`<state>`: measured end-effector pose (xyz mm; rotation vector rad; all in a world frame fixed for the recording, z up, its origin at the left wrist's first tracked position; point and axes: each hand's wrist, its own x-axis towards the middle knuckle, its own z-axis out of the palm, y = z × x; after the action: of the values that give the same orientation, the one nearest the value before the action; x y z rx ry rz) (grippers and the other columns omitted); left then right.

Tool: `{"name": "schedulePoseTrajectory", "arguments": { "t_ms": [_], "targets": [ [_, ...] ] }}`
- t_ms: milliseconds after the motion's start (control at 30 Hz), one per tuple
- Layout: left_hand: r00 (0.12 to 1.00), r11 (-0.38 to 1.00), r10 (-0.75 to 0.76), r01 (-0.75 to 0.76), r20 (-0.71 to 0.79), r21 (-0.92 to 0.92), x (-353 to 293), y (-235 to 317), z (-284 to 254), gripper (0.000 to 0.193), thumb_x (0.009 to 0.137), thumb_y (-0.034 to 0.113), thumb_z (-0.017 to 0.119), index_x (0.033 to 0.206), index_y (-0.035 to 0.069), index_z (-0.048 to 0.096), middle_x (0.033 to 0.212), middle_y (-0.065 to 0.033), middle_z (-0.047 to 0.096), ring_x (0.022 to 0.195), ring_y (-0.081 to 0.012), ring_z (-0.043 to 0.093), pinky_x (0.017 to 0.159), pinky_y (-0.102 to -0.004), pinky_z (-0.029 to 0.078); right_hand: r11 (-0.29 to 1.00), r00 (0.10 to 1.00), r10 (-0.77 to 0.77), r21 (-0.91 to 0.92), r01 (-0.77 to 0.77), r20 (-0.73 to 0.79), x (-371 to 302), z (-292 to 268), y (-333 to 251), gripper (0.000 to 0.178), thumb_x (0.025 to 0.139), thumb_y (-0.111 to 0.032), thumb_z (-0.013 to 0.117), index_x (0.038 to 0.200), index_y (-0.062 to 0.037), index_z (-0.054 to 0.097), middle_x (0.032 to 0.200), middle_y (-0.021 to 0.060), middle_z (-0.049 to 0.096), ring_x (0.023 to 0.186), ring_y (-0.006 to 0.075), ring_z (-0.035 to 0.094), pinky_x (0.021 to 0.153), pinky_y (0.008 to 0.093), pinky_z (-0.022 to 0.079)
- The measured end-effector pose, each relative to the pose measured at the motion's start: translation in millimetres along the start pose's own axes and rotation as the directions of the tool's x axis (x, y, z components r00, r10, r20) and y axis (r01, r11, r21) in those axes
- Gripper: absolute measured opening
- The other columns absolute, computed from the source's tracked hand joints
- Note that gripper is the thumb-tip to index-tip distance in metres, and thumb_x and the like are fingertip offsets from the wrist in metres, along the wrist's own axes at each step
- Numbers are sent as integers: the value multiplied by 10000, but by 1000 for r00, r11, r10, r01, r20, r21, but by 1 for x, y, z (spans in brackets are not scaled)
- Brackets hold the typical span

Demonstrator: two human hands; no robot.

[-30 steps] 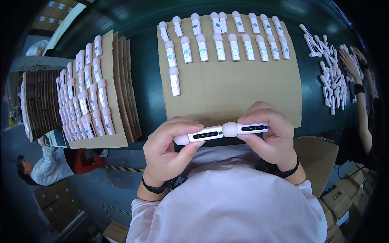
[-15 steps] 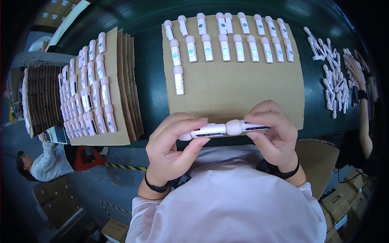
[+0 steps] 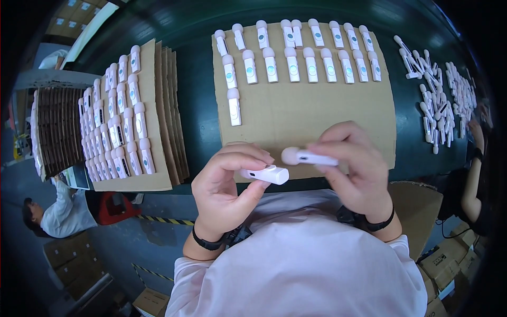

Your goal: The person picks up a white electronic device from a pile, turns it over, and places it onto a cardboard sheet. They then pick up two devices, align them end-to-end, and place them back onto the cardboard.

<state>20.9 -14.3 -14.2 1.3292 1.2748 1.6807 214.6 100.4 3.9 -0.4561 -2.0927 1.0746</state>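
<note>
Near the front edge of a cardboard sheet point(image 3: 317, 108), my left hand point(image 3: 219, 185) pinches a small wand massager point(image 3: 273, 175), white with a pale pink rounded head. Its flat end points right and toward me. My right hand point(image 3: 362, 177), slightly blurred, grips a second wand massager point(image 3: 312, 158), its round head pointing left. The two massagers are apart. On the sheet, similar massagers with round buttons stand out in two rows at the far side, and one lone massager point(image 3: 234, 107) lies at the left below them.
To the left, stacked cardboard sheets point(image 3: 165, 121) carry rows of massagers. Loose massagers point(image 3: 435, 105) lie in a heap on the dark green table point(image 3: 198, 105) at right, with another person's hand point(image 3: 476, 132) near it. A person point(image 3: 60, 211) is at far left.
The massagers, end to end before, have separated. The left one has turned its flat end toward me; the right one has turned its side and lifted away. The other person's hand has moved nearer me.
</note>
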Motion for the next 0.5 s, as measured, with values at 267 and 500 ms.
{"name": "schedulePoseTrajectory", "arguments": {
  "t_ms": [267,500],
  "targets": [
    [998,989,21,-30,58,145,5,-4,2,262,710,-101,687,953,-17,641,1005,-143,664,940,-258,643,835,-366,505,992,1000,-15,123,15,-1,5,28,-10,318,734,95,712,1030,-1,648,939,106,649,795,224,614,678,303,502],
    [973,922,177,-216,147,320,19,-5,-3,299,694,-83,714,979,-9,664,966,-141,684,848,-281,662,750,-348,517,989,989,-149,2,149,-5,15,24,4,336,729,65,740,1041,-2,636,939,107,668,812,244,640,668,320,511]
  ]
}}
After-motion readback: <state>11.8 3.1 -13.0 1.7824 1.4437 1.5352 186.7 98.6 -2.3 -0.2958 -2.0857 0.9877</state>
